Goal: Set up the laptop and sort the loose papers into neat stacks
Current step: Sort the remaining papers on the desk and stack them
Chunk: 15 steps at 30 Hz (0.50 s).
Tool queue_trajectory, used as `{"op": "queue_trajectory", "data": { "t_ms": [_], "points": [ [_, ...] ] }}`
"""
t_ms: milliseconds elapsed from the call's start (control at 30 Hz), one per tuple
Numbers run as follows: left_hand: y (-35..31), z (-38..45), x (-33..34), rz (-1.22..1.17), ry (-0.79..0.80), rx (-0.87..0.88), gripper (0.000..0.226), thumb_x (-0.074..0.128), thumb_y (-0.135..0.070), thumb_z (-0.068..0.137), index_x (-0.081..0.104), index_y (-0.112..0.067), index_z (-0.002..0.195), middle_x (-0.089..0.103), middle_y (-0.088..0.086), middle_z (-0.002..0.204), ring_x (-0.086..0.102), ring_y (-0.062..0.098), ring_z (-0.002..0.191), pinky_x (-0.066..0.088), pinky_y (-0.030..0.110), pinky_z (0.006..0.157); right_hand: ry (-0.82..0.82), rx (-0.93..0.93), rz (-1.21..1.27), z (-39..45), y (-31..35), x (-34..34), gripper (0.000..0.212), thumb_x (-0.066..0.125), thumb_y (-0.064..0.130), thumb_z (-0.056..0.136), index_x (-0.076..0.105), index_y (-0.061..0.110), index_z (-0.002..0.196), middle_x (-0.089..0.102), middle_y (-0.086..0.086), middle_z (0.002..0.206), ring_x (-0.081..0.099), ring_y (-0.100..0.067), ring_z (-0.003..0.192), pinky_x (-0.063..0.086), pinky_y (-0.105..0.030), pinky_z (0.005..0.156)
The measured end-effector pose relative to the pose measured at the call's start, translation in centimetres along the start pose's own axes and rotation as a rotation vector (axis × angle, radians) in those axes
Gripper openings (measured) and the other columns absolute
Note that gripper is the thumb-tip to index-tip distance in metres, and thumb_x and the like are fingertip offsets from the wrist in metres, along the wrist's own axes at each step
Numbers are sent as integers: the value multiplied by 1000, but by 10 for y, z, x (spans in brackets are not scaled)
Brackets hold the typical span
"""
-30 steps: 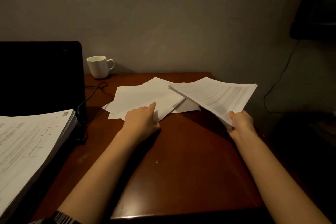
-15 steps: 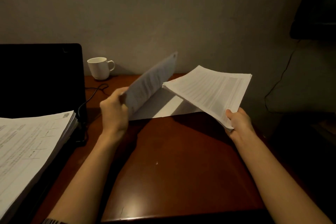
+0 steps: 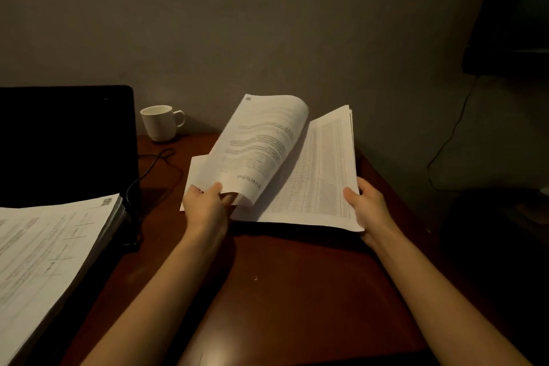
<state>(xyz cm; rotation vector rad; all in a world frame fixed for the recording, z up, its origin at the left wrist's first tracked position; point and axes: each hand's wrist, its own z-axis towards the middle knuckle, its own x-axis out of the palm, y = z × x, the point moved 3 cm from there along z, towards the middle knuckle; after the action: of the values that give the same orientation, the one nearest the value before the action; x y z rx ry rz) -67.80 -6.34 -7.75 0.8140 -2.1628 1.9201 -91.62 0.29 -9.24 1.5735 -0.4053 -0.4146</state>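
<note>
**Papers in both hands above a dark wooden table**

Dim light falls on a reddish-brown wooden table [image 3: 282,291] set against a plain grey wall [image 3: 267,24]. Only the head view is given, looking down along two bare forearms.

At the left edge stands the laptop [image 3: 65,142], its lid up and its screen black. A thick stack of printed papers [image 3: 44,261] lies in front of it, covering the place where the keyboard would be. A black cable [image 3: 151,166] curls on the table just beside the laptop's right edge. Behind it, near the wall, stands a white mug [image 3: 160,122], upright, handle to the right.

The left hand [image 3: 208,208] pinches the near corner of a curled printed sheet [image 3: 261,145], thumb on top and fingers curled beneath; the sheet arches up and over to the right, its text side showing. Another blank-looking sheet [image 3: 197,175] shows just behind it on the left; whether the same hand holds it cannot be told.

The right hand [image 3: 368,208] grips the right edge of a sheaf of ruled table pages [image 3: 320,181], thumb lying on the top page, fingers hidden below. The sheaf is tilted, far edge raised, its near edge close above the table. The curled sheet overlaps its left part.

A dark cord [image 3: 445,140] hangs down the wall at far right.
</note>
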Motion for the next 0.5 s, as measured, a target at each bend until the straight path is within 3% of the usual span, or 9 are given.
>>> {"op": "queue_trajectory", "data": {
  "t_ms": [133,267,333,400,500],
  "points": [
    [-1,-6,1,-347,-45,-242,42,42,6,96,40,-3,136,44,16,138,58,20,96,48,13,42,-3,-6,2,1,-2,1,31,45,10,99,54,16,128,62,-3,119,62,-17,99,53,-29,75],
    [-1,-15,1,-445,27,-360,31,36,7,97,42,1,127,46,20,129,60,16,64,42,13,36,12,-9,4,1,-3,3,31,44,10,100,53,15,129,61,-2,115,61,-15,95,52,-24,68],
    [3,-11,0,-385,31,-361,35,39,5,98,44,1,132,52,19,131,64,14,62,43,13,36,11,-4,42,2,-4,3,31,44,10,100,52,14,130,61,-2,110,62,-15,90,53,-27,67],
    [8,-9,1,-233,31,-303,35,41,3,97,45,0,132,53,18,132,64,14,73,48,13,41,2,13,98,2,-5,2,31,44,10,100,53,14,129,63,-5,112,63,-20,92,55,-32,67],
    [17,-11,5,39,137,-147,33,40,2,98,43,-3,130,51,11,127,59,19,91,55,20,57,-22,44,172,3,-5,1,26,46,13,100,56,16,124,66,-5,103,65,-21,84,55,-29,54]
  ]
}}
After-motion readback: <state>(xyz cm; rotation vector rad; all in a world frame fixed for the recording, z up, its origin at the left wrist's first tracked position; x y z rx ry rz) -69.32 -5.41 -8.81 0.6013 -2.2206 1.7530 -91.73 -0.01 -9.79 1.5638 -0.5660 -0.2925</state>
